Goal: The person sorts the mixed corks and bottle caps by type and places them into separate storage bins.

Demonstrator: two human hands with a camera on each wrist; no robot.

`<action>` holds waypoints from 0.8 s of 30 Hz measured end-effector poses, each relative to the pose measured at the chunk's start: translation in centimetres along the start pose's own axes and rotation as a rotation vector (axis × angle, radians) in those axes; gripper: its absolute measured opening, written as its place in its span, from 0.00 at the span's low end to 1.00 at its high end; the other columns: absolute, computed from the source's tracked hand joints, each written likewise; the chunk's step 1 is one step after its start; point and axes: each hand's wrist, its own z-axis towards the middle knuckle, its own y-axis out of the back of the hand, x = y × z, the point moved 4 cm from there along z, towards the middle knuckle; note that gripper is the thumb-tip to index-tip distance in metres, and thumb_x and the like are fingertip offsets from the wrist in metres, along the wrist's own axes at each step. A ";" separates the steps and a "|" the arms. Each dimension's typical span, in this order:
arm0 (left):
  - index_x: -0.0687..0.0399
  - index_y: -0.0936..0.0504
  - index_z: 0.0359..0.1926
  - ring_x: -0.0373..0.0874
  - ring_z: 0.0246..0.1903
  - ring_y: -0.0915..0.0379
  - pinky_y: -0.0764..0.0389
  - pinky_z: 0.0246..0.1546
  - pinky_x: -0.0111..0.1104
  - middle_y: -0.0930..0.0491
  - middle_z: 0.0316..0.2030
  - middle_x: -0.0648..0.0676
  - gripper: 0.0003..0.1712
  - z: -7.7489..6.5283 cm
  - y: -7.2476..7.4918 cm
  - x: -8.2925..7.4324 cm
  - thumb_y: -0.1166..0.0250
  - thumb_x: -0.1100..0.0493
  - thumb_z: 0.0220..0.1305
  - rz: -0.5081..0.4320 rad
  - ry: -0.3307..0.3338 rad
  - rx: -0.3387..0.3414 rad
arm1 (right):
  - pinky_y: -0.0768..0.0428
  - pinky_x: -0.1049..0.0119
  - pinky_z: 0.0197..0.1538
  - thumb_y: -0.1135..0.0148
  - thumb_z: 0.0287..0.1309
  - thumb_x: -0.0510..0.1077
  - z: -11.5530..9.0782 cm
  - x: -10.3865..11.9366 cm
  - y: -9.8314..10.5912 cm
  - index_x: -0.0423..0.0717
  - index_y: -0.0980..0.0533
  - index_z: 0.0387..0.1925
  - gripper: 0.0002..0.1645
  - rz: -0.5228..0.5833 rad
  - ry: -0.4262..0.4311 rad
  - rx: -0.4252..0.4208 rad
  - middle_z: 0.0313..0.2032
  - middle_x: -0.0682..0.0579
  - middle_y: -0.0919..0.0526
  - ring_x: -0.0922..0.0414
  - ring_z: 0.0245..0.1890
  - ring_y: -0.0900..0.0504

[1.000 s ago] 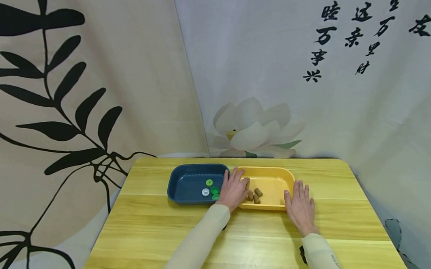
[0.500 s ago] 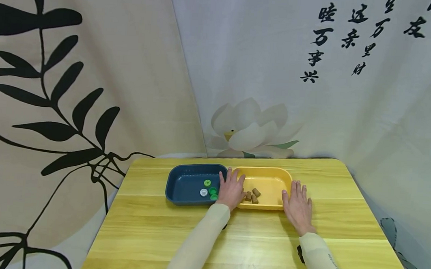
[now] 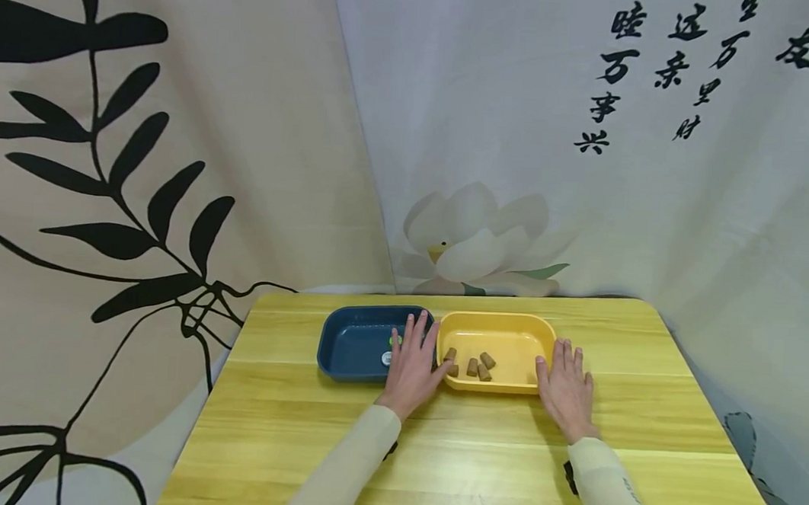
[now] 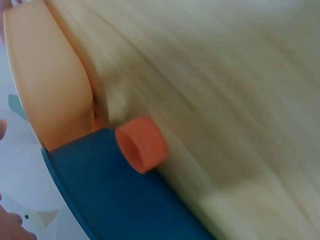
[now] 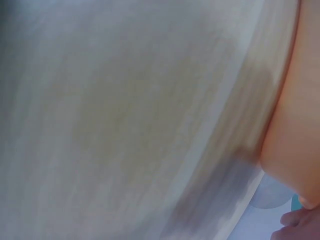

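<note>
My left hand is over the right part of the blue tray, fingers spread, thumb reaching to the yellow tray's near left corner. Under it, a white cap and a green cap are partly visible in the blue tray. In the left wrist view, an orange cap shows in front of the blue tray's outer wall, apart from the fingers. My right hand, fingers extended, touches the right side of the yellow tray. Several corks lie in the yellow tray's left half.
Both trays stand side by side near the far edge of the wooden table. Behind it hangs cloth printed with dark leaves, a pale flower and black characters.
My left hand has shifted left from the yellow tray's left side onto the blue tray. More corks show, while some green caps are now covered. The right hand stays by the yellow tray.
</note>
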 end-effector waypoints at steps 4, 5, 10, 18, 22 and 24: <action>0.51 0.42 0.81 0.62 0.79 0.57 0.47 0.72 0.66 0.51 0.81 0.61 0.51 -1.6 0.7 0.8 0.30 0.39 0.67 0.004 -0.007 -0.015 | 0.56 0.22 0.69 0.71 0.82 0.62 0.0 -0.1 0.1 0.31 0.58 0.81 0.46 0.005 0.001 0.004 0.79 0.29 0.56 0.29 0.78 0.60; 0.51 0.42 0.81 0.63 0.79 0.57 0.48 0.72 0.66 0.52 0.81 0.60 0.50 -2.0 0.8 1.0 0.30 0.39 0.67 0.004 -0.011 -0.018 | 0.56 0.21 0.68 0.71 0.82 0.63 0.0 -0.1 0.1 0.31 0.58 0.81 0.46 0.008 0.002 0.003 0.79 0.29 0.56 0.29 0.78 0.60; 0.52 0.41 0.81 0.64 0.79 0.57 0.48 0.72 0.66 0.53 0.82 0.60 0.50 -3.8 1.4 1.8 0.29 0.40 0.67 0.006 -0.043 -0.034 | 0.55 0.21 0.68 0.70 0.82 0.62 0.1 -0.1 0.2 0.31 0.57 0.80 0.46 0.007 0.007 -0.008 0.79 0.28 0.55 0.29 0.78 0.60; 0.53 0.37 0.79 0.64 0.78 0.53 0.44 0.70 0.67 0.49 0.80 0.62 0.49 -6.1 1.9 2.9 0.28 0.41 0.65 0.023 -0.068 -0.058 | 0.55 0.21 0.68 0.70 0.82 0.62 0.1 0.0 0.1 0.31 0.56 0.80 0.45 0.006 0.012 -0.012 0.79 0.28 0.54 0.28 0.78 0.59; 0.53 0.35 0.77 0.64 0.78 0.52 0.42 0.69 0.68 0.46 0.79 0.62 0.47 -7.1 2.1 3.5 0.28 0.41 0.65 0.036 -0.094 -0.055 | 0.54 0.21 0.68 0.67 0.82 0.60 0.1 0.0 0.0 0.31 0.55 0.80 0.44 0.004 0.011 -0.019 0.78 0.28 0.53 0.28 0.78 0.58; 0.53 0.34 0.77 0.65 0.77 0.50 0.40 0.69 0.67 0.46 0.79 0.62 0.46 -7.6 2.2 3.7 0.28 0.40 0.64 0.061 -0.119 -0.048 | 0.53 0.21 0.68 0.67 0.82 0.60 0.1 0.0 -0.1 0.31 0.56 0.80 0.44 0.003 0.012 -0.020 0.78 0.28 0.53 0.28 0.78 0.58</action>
